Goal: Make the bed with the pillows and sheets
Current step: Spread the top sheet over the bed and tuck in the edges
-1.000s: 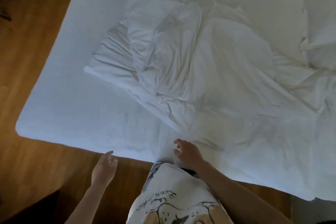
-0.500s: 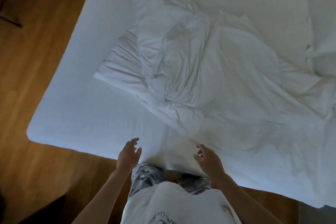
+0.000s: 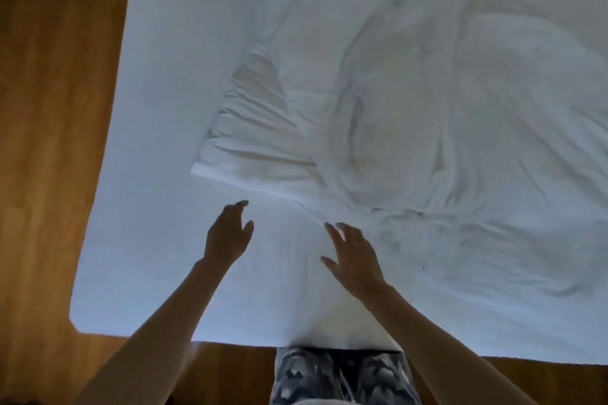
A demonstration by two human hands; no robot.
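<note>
While both hands reached over the bed (image 3: 158,174), the left hand (image 3: 227,237) and right hand (image 3: 353,260) were spread and held nothing. The crumpled sheet (image 3: 411,128) lay just beyond them; gripping its near edge evenly would probably spread it best. No writing showed.

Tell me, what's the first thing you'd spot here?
A big crumpled white sheet lies bunched on the mattress, filling the middle and right of the view. Just below it, the left hand and right hand reach out over the mattress with fingers spread, holding nothing. Wooden floor runs along the left side.
</note>
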